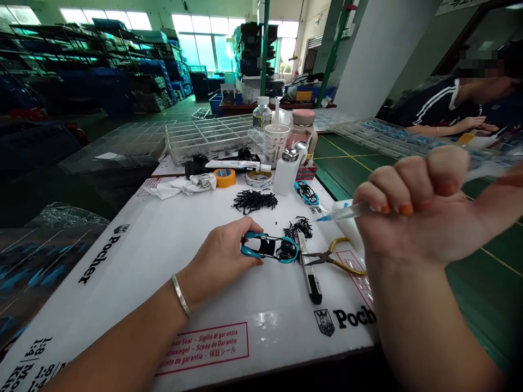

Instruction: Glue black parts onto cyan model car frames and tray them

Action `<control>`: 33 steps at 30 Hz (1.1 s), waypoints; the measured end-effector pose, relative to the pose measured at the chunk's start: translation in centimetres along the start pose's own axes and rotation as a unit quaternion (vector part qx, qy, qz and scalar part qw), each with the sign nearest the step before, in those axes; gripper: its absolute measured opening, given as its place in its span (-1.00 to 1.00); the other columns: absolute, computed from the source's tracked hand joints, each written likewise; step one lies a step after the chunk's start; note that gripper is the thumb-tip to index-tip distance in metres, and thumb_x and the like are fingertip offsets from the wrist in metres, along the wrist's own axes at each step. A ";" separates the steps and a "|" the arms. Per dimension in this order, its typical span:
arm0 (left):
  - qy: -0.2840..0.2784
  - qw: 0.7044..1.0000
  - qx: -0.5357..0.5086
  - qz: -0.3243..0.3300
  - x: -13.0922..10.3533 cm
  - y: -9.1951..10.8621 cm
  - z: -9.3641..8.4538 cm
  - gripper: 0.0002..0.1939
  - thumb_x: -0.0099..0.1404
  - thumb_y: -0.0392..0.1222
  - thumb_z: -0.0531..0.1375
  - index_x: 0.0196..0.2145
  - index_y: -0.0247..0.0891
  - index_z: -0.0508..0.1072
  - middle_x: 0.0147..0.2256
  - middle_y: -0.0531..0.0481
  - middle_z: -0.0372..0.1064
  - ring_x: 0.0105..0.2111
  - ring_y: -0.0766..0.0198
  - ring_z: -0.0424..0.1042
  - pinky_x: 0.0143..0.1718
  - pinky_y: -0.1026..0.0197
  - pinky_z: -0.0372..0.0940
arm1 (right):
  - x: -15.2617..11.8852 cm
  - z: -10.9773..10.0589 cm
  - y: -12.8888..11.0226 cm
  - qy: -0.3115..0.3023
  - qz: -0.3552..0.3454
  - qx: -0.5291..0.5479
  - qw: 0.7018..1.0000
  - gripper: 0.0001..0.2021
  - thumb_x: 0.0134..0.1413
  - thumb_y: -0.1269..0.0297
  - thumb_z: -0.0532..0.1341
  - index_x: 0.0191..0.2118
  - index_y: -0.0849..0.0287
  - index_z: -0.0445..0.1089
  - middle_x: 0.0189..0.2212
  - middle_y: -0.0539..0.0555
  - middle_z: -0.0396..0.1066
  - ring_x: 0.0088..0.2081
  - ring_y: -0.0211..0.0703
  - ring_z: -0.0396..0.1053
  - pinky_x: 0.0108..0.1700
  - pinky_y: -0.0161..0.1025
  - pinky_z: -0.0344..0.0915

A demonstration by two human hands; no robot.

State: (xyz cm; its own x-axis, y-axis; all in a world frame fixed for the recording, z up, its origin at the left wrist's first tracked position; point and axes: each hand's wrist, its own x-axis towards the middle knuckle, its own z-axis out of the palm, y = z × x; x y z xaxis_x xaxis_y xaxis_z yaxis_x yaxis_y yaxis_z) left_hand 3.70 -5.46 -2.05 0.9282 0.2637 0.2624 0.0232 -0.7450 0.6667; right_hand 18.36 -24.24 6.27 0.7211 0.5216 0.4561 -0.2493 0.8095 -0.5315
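Note:
My left hand pinches the rear of a small blue and black model car body just above the white board. My right hand, raised at the right, has its fingers curled around a clear syringe whose blue tip points left. That tip is apart from the car body, over a small heap of black strips. Beside the car body lie a utility knife and yellow-handled pliers. A larger pile of black strips sits farther back.
At the back stand a white bottle with a metal cap, a paper cup and a pink mug. Orange tape and a white cloth lie to the left. Another blue car body rests behind. A person sits at right.

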 end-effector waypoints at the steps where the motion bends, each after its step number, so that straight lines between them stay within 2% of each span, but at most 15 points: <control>1: 0.025 0.998 0.036 0.051 -0.1 0.2 0.1 -0.58 0.00 -0.36 0.38 -0.17 -0.20 0.41 -0.21 0.02 0.48 -0.23 0.17 0.48 -0.21 0.10 0.43 | 0.1 -0.1 0.3 -0.023 0.003 0.007 1.000 -0.41 0.24 -0.16 -0.03 -0.55 0.17 -0.31 -0.73 -0.09 -0.24 -0.67 -0.35 -0.22 -0.62 -0.30 -0.12; 3: 0.061 0.980 0.087 0.165 -0.2 0.6 0.4 -0.62 0.06 -0.41 0.34 -0.16 -0.24 0.37 -0.15 -0.03 0.45 -0.14 0.17 0.45 -0.12 0.09 0.42 | 0.2 -0.3 1.0 -0.060 0.012 0.019 0.998 -0.39 0.13 -0.01 0.17 -0.59 0.17 -0.27 -0.75 -0.11 -0.22 -0.69 -0.38 -0.20 -0.64 -0.33 -0.14; 4: 0.074 0.968 0.105 0.217 -0.3 0.9 0.5 -0.66 0.10 -0.43 0.30 -0.17 -0.26 0.36 -0.14 -0.05 0.45 -0.12 0.17 0.44 -0.09 0.09 0.41 | 0.2 -0.3 1.3 -0.073 0.019 0.026 0.997 -0.41 0.09 0.06 0.22 -0.61 0.18 -0.24 -0.75 -0.12 -0.20 -0.70 -0.39 -0.19 -0.65 -0.34 -0.16; 6: 0.099 0.942 0.138 0.290 -0.4 1.3 0.7 -0.73 0.16 -0.45 0.25 -0.20 -0.28 0.34 -0.16 -0.07 0.45 -0.12 0.19 0.42 -0.09 0.11 0.41 | 0.1 -0.4 1.6 -0.086 0.038 0.040 0.995 -0.46 0.05 0.14 0.21 -0.64 0.18 -0.20 -0.76 -0.13 -0.20 -0.72 -0.40 -0.20 -0.67 -0.35 -0.17; 8: 0.125 0.922 0.169 0.325 -0.5 1.7 0.8 -0.78 0.18 -0.46 0.24 -0.24 -0.30 0.34 -0.20 -0.06 0.46 -0.15 0.20 0.41 -0.14 0.14 0.41 | 0.0 -0.3 1.7 -0.084 0.055 0.046 0.994 -0.50 0.04 0.14 0.17 -0.65 0.18 -0.18 -0.77 -0.13 -0.20 -0.73 -0.39 -0.21 -0.68 -0.35 -0.18; 11: 0.143 0.907 0.199 0.343 -0.8 2.0 0.9 -0.77 0.16 -0.48 0.27 -0.28 -0.32 0.33 -0.20 -0.05 0.47 -0.17 0.21 0.39 -0.16 0.16 0.41 | -0.4 0.1 1.4 -0.076 0.065 0.037 0.994 -0.54 0.04 0.13 0.13 -0.65 0.17 -0.17 -0.77 -0.13 -0.21 -0.73 -0.38 -0.19 -0.67 -0.35 -0.18; 17: 0.150 0.895 0.219 0.360 -0.9 1.9 1.2 -0.76 0.14 -0.48 0.30 -0.32 -0.33 0.31 -0.16 -0.05 0.48 -0.13 0.21 0.37 -0.13 0.18 0.40 | -0.8 0.6 1.3 -0.074 0.088 0.015 0.993 -0.59 0.06 0.13 0.05 -0.66 0.16 -0.14 -0.76 -0.12 -0.22 -0.73 -0.38 -0.20 -0.68 -0.36 -0.17; 33: 0.144 0.895 0.223 0.359 -1.1 2.2 1.1 -0.75 0.15 -0.46 0.29 -0.28 -0.28 0.32 -0.16 -0.03 0.50 -0.14 0.20 0.39 -0.14 0.16 0.42 | -1.1 1.2 1.6 -0.068 0.084 -0.029 0.994 -0.56 0.03 0.11 0.11 -0.69 0.17 -0.08 -0.78 -0.12 -0.25 -0.74 -0.39 -0.22 -0.69 -0.38 -0.16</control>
State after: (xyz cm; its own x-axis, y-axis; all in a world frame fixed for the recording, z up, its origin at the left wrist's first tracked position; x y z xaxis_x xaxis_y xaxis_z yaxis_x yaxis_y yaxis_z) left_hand 3.19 -8.10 -1.63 0.6303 -0.2818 0.7234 -0.3346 -0.9394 -0.0743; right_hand 16.42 -23.18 5.78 0.5776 0.6827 0.4476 -0.3176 0.6930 -0.6472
